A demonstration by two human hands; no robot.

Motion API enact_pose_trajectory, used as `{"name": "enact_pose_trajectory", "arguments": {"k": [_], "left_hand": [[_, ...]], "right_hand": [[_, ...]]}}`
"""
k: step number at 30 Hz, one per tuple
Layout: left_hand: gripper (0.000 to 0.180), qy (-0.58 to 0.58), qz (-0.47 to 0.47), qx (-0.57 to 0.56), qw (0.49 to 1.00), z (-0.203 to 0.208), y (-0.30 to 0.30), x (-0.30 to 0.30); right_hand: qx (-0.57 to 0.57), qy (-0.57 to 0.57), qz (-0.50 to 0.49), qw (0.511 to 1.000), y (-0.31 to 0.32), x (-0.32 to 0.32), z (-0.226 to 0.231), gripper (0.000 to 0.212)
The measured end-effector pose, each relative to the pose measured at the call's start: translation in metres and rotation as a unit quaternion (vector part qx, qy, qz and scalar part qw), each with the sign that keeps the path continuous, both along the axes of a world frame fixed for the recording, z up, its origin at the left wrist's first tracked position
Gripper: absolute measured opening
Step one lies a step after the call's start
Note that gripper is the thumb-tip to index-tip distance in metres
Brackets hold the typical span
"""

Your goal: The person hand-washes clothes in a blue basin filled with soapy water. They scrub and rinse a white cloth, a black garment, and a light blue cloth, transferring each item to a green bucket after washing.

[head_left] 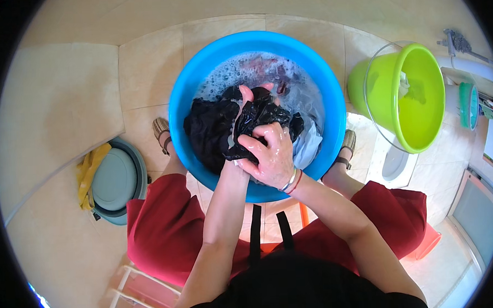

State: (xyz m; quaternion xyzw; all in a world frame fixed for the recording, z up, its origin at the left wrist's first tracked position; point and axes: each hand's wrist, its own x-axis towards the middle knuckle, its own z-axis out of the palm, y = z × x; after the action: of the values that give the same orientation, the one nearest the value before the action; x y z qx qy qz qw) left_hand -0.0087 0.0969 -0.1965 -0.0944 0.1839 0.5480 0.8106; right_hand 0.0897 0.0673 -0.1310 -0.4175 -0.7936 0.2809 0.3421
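Note:
A wet black garment (pixel 260 110) is bunched between my two hands above a round blue basin (pixel 336 103). My left hand (pixel 246 93) is under and behind the cloth, its fingertips showing past the far side. From above, my right hand (pixel 271 155) presses on the bundle with bent fingers, suds on its skin. More dark cloth (pixel 209 125) lies in the basin to the left. On the right a pale blue cloth (pixel 308 147) sticks up from the foamy water (pixel 226 72). The rest of the laundry is partly hidden by foam.
To the right stands a lime green bucket (pixel 395 95) with a wire handle, beside a floor toilet pan (pixel 395 164). On the left a grey-green folding basin (pixel 115 179) leans with a yellow cloth (pixel 91 172). A pink-seated stool (pixel 150 290) is at lower left.

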Motion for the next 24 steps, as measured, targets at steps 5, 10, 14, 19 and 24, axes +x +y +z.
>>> {"name": "enact_pose_trajectory", "arguments": {"k": [5, 10, 14, 19, 24], "left_hand": [[0.036, 0.033, 0.039, -0.024, 0.998, 0.009, -0.006, 0.0], [0.027, 0.149, 0.097, -0.096, 0.979, 0.031, -0.008, 0.016], [0.021, 0.079, 0.149, -0.007, 0.986, -0.021, -0.026, 0.013], [0.033, 0.385, 0.085, -0.263, 0.88, -0.017, -0.013, 0.025], [0.031, 0.404, 0.164, -0.136, 0.89, -0.044, 0.009, 0.009]], "right_hand": [[0.0, 0.023, -0.034, 0.999, 0.009, -0.002, 0.01, 0.043], [-0.063, 0.048, -0.062, 0.995, 0.019, -0.002, 0.006, 0.027], [-0.097, 0.065, -0.068, 0.991, 0.024, 0.0, -0.013, 0.019], [-0.195, 0.002, -0.161, 0.967, 0.05, 0.023, -0.071, 0.023], [-0.215, -0.005, -0.292, 0.932, 0.089, 0.055, -0.122, 0.026]]}}
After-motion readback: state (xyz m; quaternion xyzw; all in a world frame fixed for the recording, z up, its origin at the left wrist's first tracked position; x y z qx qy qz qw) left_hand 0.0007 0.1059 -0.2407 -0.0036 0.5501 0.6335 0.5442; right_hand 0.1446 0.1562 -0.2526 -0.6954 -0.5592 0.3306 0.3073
